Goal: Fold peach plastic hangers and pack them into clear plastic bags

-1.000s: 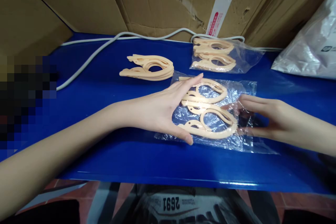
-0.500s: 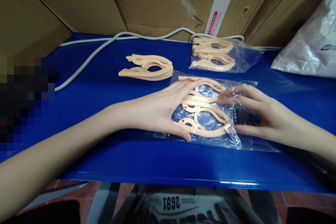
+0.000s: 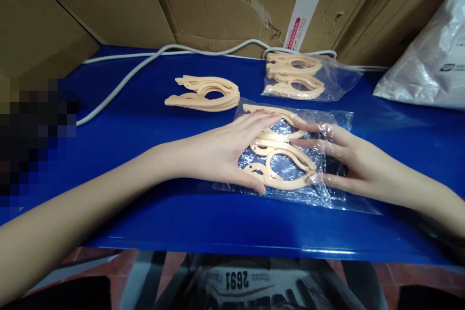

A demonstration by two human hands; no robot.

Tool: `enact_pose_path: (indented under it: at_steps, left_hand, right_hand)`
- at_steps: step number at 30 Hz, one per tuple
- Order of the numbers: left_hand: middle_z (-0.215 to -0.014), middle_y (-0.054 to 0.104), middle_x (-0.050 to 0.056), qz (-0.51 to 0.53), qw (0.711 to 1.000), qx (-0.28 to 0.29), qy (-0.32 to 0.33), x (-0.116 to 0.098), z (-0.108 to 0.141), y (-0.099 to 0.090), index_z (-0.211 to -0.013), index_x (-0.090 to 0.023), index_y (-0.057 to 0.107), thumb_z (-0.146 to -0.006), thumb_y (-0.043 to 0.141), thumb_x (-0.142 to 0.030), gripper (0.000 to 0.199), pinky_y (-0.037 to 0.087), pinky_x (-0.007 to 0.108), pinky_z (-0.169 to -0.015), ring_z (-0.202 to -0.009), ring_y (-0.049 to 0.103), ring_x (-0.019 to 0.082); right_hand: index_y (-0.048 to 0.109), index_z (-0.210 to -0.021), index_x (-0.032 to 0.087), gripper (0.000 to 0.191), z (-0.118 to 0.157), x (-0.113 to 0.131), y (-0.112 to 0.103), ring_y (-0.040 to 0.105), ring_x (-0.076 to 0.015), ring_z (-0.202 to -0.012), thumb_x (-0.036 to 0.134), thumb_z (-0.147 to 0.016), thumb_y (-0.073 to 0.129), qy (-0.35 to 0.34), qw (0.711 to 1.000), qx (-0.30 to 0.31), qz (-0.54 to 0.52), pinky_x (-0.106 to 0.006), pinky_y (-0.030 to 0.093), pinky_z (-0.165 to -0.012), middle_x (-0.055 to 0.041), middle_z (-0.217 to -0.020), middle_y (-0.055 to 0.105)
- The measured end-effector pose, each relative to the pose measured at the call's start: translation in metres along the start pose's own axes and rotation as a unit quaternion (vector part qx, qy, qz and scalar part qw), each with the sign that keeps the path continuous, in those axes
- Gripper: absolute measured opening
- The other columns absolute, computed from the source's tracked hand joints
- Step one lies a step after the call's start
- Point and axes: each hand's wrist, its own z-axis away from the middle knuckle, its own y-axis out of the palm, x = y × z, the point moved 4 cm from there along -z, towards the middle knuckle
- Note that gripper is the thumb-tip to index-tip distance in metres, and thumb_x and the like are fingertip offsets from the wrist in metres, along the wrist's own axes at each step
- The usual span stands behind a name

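Observation:
My left hand (image 3: 228, 150) is open, fingers spread, lying on a clear plastic bag (image 3: 319, 198) with its thumb along the near side. Inside the bag are cream folding hangers (image 3: 290, 185), side by side, partly hidden under that hand. From the right, my right hand (image 3: 358, 157) reaches in at the bag's end with its fingers stretched apart. Clear film appears to lie over those fingers, and their tips touch the hangers' right ends. A loose stack of folded hangers (image 3: 227, 104) rests beyond my left hand.
Behind lies another clear bag of hangers (image 3: 312, 89). A white cable (image 3: 127, 82) runs along the back of the blue table (image 3: 174, 223), before cardboard boxes (image 3: 218, 5). A white plastic bag (image 3: 417, 68) stands at the back right.
My right hand has moved a little left, its fingers further over the hangers. The bagged hangers have shifted slightly left. My left hand stays nearly in place.

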Motion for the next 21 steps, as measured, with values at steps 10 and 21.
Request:
enact_pose_path:
  at_steps: [10,21]
  left_hand:
    - [-0.175,0.019,0.017,-0.016,1.0,0.004,-0.001,0.0007,-0.0008,0.0026,-0.167,-0.017,0.022,-0.082,0.07,-0.076,0.114,0.019,0.054,-0.133,-0.164,0.016,0.035]
    - [-0.176,0.015,0.017,-0.06,0.997,0.035,-0.03,-0.0025,0.0014,0.0059,-0.166,-0.018,0.029,-0.086,0.065,-0.076,0.105,0.021,0.056,-0.131,-0.164,0.011,0.039]
  right_hand:
    - [0.049,-0.154,0.028,0.06,-0.0047,0.0051,0.0079,0.054,-0.0338,-0.14,0.055,-0.1,0.055,-0.006,0.999,-0.038,0.034,-0.056,0.054,-0.109,-0.0155,-0.158,0.048]
    - [0.05,-0.156,0.035,0.06,-0.0022,0.0018,0.0041,0.047,-0.0324,-0.148,0.049,-0.099,0.061,-0.021,0.999,-0.022,0.025,-0.056,0.048,-0.115,-0.0097,-0.164,0.041]
